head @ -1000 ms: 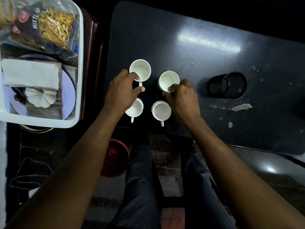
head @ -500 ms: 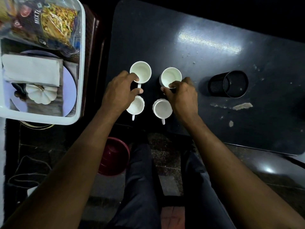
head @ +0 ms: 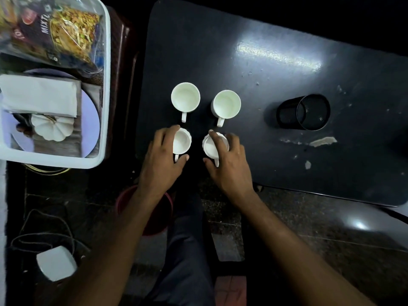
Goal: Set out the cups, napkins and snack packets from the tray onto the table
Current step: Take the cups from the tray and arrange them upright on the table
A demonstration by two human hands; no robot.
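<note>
Several white cups stand in a square on the dark table [head: 287, 151]. The far left cup [head: 185, 97] and far right cup [head: 226, 104] stand free, handles toward me. My left hand [head: 163, 160] wraps the near left cup [head: 181, 142]. My right hand [head: 229, 164] grips the near right cup [head: 213, 146]. On the left, the white tray [head: 106, 85] holds a snack packet [head: 66, 34], a folded white napkin [head: 39, 94] and a small white pumpkin-shaped piece [head: 51, 129] on a pale plate [head: 90, 127].
A black mesh pen holder [head: 303, 112] lies on its side right of the cups. Paint chips mark the table near it. Below the table edge are a red bin [head: 154, 219], my legs, a white adapter [head: 56, 266] and cables on the floor.
Both hands have left the far cups and pulled back toward me. They now close on the two near cups. The far cups stay where they were set.
</note>
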